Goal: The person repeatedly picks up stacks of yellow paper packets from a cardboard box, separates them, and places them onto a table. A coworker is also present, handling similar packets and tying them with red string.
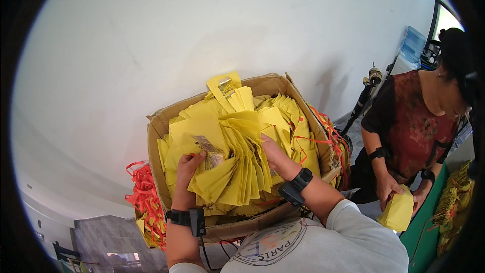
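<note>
A brown cardboard box [159, 121] stands against a white wall, filled with yellow paper pouches. My left hand [188, 172] grips a fanned stack of yellow pouches [232, 162] from its left side, thumb on top. My right hand [275, 157] reaches into the right side of the same stack, fingers tucked between the pouches. Both wrists wear black bands. One pouch [224, 87] stands upright at the box's back rim.
Red plastic strings [144, 197] hang at the box's left, and more red strings [331, 136] at its right. To the right, another person in a dark red top holds a yellow pouch [398, 211] over a green surface [422, 237]. More yellow bundles [454, 197] lie at the far right.
</note>
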The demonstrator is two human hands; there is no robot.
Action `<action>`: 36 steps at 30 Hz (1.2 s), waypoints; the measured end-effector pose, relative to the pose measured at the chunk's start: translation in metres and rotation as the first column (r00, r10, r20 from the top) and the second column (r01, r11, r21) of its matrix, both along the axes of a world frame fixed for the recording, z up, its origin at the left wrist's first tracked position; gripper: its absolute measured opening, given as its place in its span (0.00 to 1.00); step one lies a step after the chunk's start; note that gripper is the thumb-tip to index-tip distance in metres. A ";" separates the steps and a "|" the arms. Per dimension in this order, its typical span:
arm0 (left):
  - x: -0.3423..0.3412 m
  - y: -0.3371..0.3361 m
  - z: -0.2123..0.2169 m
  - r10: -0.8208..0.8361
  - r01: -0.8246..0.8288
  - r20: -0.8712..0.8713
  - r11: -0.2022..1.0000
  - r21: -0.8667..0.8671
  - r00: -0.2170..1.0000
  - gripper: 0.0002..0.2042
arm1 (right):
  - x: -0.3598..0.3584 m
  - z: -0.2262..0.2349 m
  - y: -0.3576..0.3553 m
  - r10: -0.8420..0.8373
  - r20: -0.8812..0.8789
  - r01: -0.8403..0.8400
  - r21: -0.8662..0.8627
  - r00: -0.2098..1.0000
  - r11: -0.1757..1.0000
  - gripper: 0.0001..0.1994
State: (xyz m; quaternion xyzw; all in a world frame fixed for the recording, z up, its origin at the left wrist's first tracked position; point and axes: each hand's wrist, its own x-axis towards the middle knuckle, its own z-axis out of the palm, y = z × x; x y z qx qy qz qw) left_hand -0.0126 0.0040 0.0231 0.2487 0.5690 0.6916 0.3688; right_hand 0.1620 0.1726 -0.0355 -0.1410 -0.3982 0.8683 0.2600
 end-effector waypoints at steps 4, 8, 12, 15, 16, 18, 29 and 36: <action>-0.001 -0.001 -0.008 0.048 -0.048 0.007 0.999 -0.025 0.999 0.06 | 0.000 0.000 0.003 0.051 -0.063 -0.054 -0.042 0.997 0.998 0.21; -0.011 0.001 -0.020 0.083 -0.092 -0.085 0.990 -0.103 0.993 0.08 | -0.001 0.002 0.001 0.088 -0.176 -0.123 -0.202 0.980 0.972 0.26; -0.008 0.005 -0.021 0.051 -0.048 0.084 0.998 -0.035 0.995 0.17 | 0.003 0.007 -0.004 0.129 -0.146 -0.133 -0.018 0.981 0.991 0.34; 0.008 0.002 -0.007 -0.015 0.029 0.179 0.997 -0.073 0.984 0.23 | 0.010 0.012 -0.004 0.201 0.000 -0.201 0.091 0.979 0.975 0.39; 0.015 -0.001 -0.001 -0.038 0.052 0.220 0.997 -0.058 0.975 0.24 | 0.011 0.014 -0.004 0.213 0.065 -0.220 0.123 0.975 0.968 0.40; 0.027 -0.009 0.014 -0.121 0.120 0.275 0.993 0.022 0.954 0.26 | 0.009 0.018 -0.002 0.268 -0.060 -0.266 0.029 0.962 0.963 0.38; 0.044 -0.018 0.029 -0.215 0.226 0.210 0.974 -0.029 0.954 0.24 | 0.026 0.022 -0.011 0.397 -0.150 -0.421 -0.207 0.905 0.883 0.23; 0.032 -0.018 0.032 -0.210 0.227 0.275 0.973 -0.031 0.938 0.23 | 0.021 0.022 -0.011 0.406 -0.158 -0.428 -0.144 0.900 0.892 0.21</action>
